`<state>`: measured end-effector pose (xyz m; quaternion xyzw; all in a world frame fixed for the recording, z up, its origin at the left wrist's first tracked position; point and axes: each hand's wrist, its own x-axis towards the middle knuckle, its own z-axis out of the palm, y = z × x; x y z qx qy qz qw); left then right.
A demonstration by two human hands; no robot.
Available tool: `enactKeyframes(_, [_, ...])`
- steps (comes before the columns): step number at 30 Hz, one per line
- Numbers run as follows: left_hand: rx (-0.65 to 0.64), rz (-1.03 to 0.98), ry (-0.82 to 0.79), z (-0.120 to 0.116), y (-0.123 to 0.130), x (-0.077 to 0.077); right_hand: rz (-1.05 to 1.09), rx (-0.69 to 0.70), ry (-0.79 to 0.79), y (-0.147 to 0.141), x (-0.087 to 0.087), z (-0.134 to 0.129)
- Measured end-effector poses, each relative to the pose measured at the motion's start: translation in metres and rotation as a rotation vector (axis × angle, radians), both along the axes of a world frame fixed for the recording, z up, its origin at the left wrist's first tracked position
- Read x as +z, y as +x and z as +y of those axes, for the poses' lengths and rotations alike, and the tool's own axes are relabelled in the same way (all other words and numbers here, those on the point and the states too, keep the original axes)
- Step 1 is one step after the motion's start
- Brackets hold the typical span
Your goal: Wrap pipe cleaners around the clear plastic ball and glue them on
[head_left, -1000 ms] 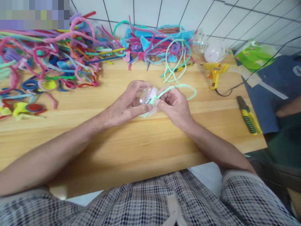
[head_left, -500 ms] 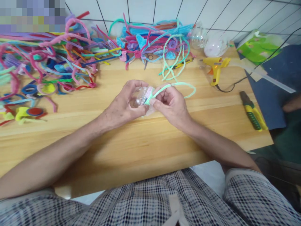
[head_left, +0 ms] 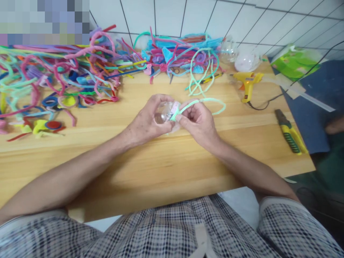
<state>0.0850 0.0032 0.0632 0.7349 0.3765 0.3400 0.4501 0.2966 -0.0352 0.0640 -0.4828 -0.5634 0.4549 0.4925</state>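
Observation:
Over the middle of the wooden table, my left hand (head_left: 150,120) curls round a clear rounded plastic container (head_left: 162,115). The container lies on its side, its pinkish-white end facing right. My right hand (head_left: 200,120) pinches a light green pipe cleaner (head_left: 192,102) against that end, thumb and forefinger closed. From there the pipe cleaner arcs over my right fingers and loops out to the right. My fingers partly hide the container's neck, so I cannot make out how the pipe cleaner is fixed there.
Tangled coloured pipe cleaners (head_left: 34,80) fill the back left. Scissors (head_left: 173,73) lie at the back. A yellow glue gun (head_left: 248,85) with a black cord and yellow-green pliers (head_left: 289,133) are on the right. Clear containers (head_left: 246,59) stand behind, near a green bag (head_left: 294,61).
The view has shifted a little, so everything appears slightly lower and mostly further right. My hands keep the same grip on the container and the pipe cleaner.

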Motion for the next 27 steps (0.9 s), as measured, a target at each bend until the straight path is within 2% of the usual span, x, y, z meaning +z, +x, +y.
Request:
enactKeyframes(7, [0.021, 0.01, 0.066, -0.0004, 0.0016, -0.006, 0.081, -0.032, -0.033, 0.0009, -0.0015, 0.0011])
enactKeyframes(15, [-0.004, -0.045, 0.033, 0.0022, 0.0005, -0.01, 0.052, -0.056, 0.039, 0.0009, 0.0024, -0.0032])
enactKeyframes(27, [-0.004, -0.034, 0.082, -0.0011, 0.0025, -0.0094, 0.003, -0.081, 0.007, 0.0, -0.0017, 0.0008])
